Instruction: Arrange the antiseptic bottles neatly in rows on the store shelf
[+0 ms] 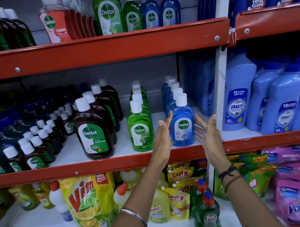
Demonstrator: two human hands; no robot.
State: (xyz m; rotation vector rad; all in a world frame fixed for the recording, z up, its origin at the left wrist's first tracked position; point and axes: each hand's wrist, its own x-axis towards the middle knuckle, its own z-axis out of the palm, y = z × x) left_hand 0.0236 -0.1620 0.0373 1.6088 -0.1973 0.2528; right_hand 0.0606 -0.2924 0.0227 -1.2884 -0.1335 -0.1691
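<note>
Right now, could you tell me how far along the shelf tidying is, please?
Mostly done: the green bottles and brown bottles stand in straight rows. In hand: the left hand and right hand, both open, flank the front blue bottle. Left: squaring the blue row.

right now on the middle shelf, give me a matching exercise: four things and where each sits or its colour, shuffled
Things:
1. brown bottle
2. green bottle
3. blue bottle
4. pale blue jug

Descriptions:
A. front of its row, between the two open hands
B. right of the white upright post
C. largest front bottle, dark liquid, white cap
D. front of the row just left of the left hand

Pairs: 1-C, 2-D, 3-A, 4-B

The right hand flanks the blue bottle's other side.
</note>
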